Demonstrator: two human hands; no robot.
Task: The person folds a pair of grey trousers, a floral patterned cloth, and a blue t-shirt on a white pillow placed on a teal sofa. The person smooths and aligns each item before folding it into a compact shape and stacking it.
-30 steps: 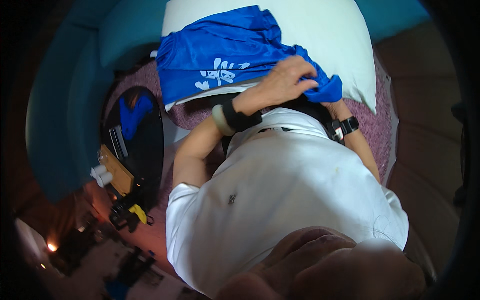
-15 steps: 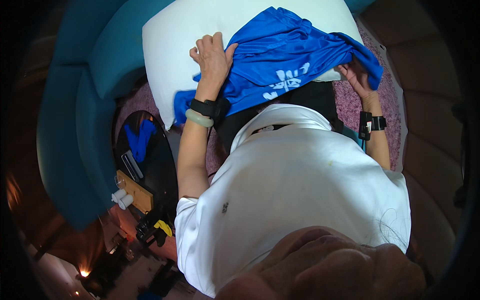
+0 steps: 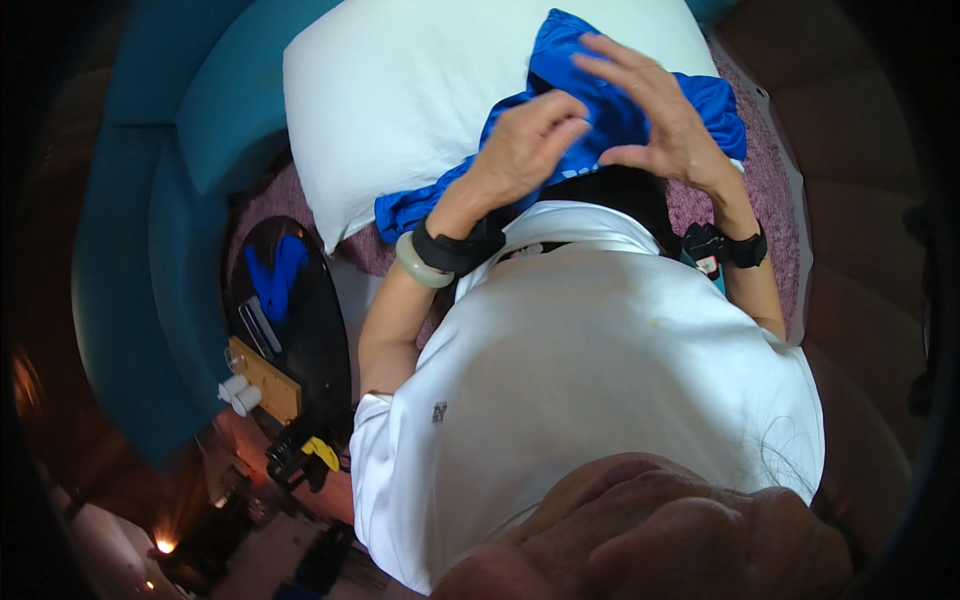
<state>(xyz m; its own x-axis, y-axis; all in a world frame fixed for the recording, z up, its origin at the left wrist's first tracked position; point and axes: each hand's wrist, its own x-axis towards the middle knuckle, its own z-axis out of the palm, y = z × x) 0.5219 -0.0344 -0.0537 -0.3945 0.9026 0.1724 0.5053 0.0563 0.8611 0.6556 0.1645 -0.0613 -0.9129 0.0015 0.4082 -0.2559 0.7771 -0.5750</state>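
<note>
A: What is seen around the work?
B: A large white pillow [image 3: 390, 110] is set in front of the person's lap, on a purplish carpet [image 3: 775, 190]. The scene is bordered on the left by a teal sofa [image 3: 130, 260]. A dark oval table [image 3: 322, 310] is placed between sofa and person; on it a blue cloth [image 3: 275, 285] is laid. A yellow cloth [image 3: 322, 453] is seen lower down.
A: Which containers are shown?
B: Two white cups [image 3: 246, 401] are grouped at the edge of a wooden board [image 3: 270, 378]; their contents cannot be made out.
A: Where is the blue garment [image 3: 612, 112]?
B: It is bunched across the near part of the pillow, and its white print is largely hidden. Its middle is partly covered by both hands.
A: How are the fingers disposed?
B: The left hand [image 3: 520, 152] is curled, thumb near forefinger; whether fabric is pinched cannot be told. The right hand [image 3: 678, 128] is held over the garment, blurred, with thumb and fingers spread widely apart; contact with the fabric cannot be determined.
</note>
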